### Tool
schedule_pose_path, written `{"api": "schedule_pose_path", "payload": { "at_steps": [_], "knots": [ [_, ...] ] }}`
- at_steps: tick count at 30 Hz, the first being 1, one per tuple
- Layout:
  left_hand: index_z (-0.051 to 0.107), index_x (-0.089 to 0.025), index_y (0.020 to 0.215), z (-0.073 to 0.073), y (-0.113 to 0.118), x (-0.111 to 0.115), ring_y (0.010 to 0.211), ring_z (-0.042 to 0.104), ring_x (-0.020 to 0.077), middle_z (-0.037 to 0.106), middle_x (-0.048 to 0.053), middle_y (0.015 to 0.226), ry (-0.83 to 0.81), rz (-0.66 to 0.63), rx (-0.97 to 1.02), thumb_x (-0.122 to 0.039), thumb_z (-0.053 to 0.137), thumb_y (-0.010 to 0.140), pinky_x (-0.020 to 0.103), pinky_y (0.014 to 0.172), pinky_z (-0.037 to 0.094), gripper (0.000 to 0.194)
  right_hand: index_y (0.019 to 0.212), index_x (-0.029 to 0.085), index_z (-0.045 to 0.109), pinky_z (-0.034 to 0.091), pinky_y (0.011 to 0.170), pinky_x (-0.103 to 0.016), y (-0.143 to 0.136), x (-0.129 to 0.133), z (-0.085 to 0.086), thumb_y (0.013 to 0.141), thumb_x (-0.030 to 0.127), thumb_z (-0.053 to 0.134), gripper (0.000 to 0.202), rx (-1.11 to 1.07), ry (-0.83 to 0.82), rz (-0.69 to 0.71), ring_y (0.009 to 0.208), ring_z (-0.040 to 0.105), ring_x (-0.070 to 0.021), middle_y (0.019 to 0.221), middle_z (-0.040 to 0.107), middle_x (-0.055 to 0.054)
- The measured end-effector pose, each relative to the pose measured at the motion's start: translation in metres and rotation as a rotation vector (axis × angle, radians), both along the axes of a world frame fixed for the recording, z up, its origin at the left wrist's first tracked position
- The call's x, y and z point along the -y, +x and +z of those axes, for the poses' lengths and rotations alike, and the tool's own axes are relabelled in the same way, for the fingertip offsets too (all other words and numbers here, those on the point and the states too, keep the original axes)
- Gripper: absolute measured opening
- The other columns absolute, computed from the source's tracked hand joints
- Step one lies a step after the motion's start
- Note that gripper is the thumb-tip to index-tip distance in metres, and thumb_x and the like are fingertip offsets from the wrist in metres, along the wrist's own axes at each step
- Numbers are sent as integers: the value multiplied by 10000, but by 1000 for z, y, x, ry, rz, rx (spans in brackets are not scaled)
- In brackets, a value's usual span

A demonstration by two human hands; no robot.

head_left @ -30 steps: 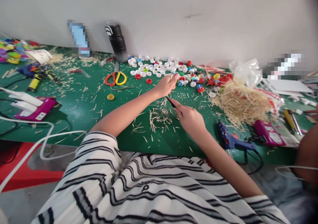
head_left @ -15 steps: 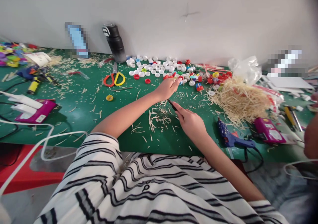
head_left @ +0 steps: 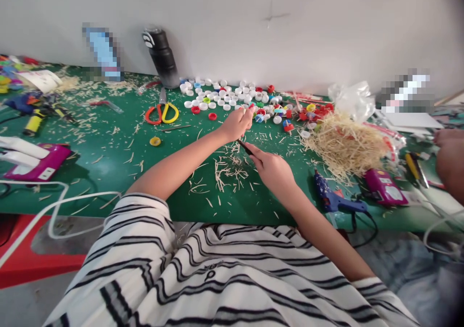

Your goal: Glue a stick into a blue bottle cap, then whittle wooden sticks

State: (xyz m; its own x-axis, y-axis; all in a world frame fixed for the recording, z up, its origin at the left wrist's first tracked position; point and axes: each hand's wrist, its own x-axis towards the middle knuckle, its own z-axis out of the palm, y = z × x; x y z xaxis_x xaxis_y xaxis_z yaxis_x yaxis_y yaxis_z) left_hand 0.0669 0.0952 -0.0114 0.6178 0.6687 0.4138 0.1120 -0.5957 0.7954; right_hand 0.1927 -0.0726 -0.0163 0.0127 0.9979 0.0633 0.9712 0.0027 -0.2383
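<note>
My left hand (head_left: 237, 123) is closed near the edge of the bottle caps (head_left: 226, 96); what its fingers hold is too small to make out. Below and to its right, my right hand (head_left: 274, 168) is wrapped round a thin dark tool (head_left: 245, 147), whose tip points up and left towards my left wrist. Pale wood shavings (head_left: 232, 172) lie scattered on the green table (head_left: 188, 206) beneath both hands. A heap of thin straw-like strips (head_left: 344, 145) sits to the right of my hands.
Orange-and-yellow scissors (head_left: 162, 113) and a black bottle (head_left: 162, 58) stand out at the left of the caps. A blue glue gun (head_left: 337, 199) and a purple power block (head_left: 384, 187) lie at the right, near another person's arm (head_left: 451, 165). White cables (head_left: 58, 196) cross the left side.
The whole view has shifted slightly, with things on the table appearing further left. My hands keep nearly the same pose. At the right edge, the other person's hand has come further into view.
</note>
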Motion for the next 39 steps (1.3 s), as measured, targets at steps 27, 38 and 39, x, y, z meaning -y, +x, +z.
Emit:
{"api": "schedule_pose_path", "payload": {
  "at_steps": [27, 38, 39],
  "knots": [
    [350, -246, 596, 13, -1, 1, 445, 452, 105, 364, -18, 531, -80, -66, -160, -649, 283, 1060, 299, 564, 466, 618, 1560, 468, 527, 303, 565, -267, 12, 12, -13, 1100, 413, 413, 477, 68, -65, 17, 761, 642, -173, 1012, 764, -25],
    [322, -240, 597, 29, -10, 2, 484, 443, 104, 311, -23, 543, -147, -70, -293, -472, 239, 1102, 282, 635, 484, 563, 1532, 521, 535, 190, 506, -283, 16, 17, -1, 1104, 416, 431, 453, 308, -33, 4, 612, 500, -114, 894, 681, -15],
    [326, -235, 605, 31, -10, 3, 493, 453, 101, 324, -21, 553, -147, -73, -309, -450, 246, 1105, 275, 639, 481, 550, 1536, 530, 524, 178, 505, -288, 14, 14, -1, 1104, 395, 436, 462, 329, -26, 15, 600, 482, -111, 889, 675, -13]
  ]
}}
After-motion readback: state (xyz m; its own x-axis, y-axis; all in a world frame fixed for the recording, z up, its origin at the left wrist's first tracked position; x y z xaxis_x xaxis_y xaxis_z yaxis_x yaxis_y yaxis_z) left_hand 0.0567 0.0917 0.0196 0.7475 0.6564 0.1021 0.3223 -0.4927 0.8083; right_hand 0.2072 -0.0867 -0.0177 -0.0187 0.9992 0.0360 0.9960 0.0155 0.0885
